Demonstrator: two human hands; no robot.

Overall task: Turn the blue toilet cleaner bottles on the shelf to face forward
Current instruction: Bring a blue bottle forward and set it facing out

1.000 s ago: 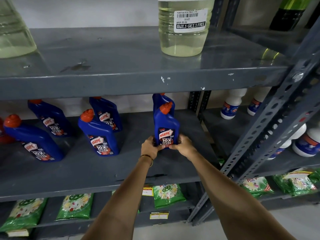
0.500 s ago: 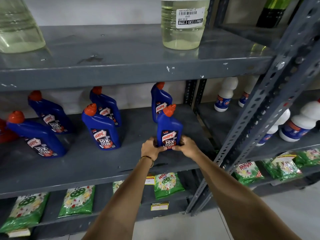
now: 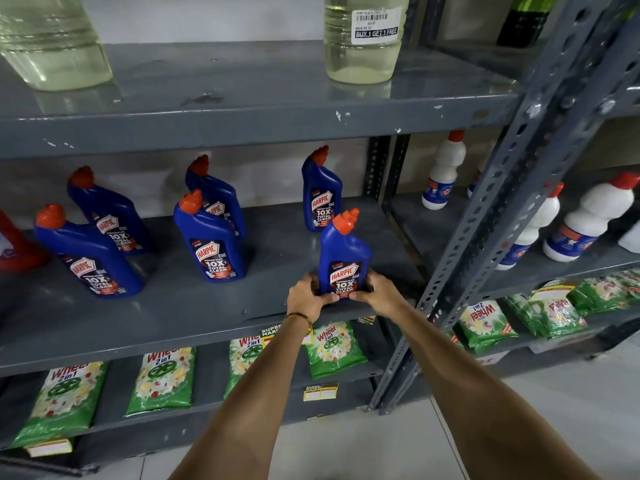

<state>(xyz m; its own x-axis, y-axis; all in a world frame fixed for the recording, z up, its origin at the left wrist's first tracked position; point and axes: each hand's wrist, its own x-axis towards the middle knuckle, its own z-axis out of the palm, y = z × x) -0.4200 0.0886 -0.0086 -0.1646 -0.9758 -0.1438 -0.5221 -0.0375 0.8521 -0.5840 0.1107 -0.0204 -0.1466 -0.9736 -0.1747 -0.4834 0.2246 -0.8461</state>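
Note:
Several blue toilet cleaner bottles with orange caps stand on the grey middle shelf (image 3: 173, 317). The front right bottle (image 3: 343, 254) stands upright near the shelf's front edge, its label facing me. My left hand (image 3: 308, 297) grips its base from the left and my right hand (image 3: 375, 292) grips it from the right. Another bottle (image 3: 320, 195) stands behind it. A middle pair of bottles, front (image 3: 209, 244) and back (image 3: 218, 195), and a left pair, front (image 3: 88, 258) and back (image 3: 107, 209), show their labels, tilted in this wide view.
A slotted grey upright (image 3: 495, 220) stands right of my hands. White bottles (image 3: 585, 220) fill the neighbouring shelf. Green detergent packets (image 3: 161, 379) lie on the lower shelf. Clear jugs of pale liquid (image 3: 363, 39) sit on the top shelf. A red bottle (image 3: 14, 244) is at far left.
Both hands have drawn the front right bottle forward toward the shelf's front edge, away from the bottle behind it. The view has pulled back and tilted slightly.

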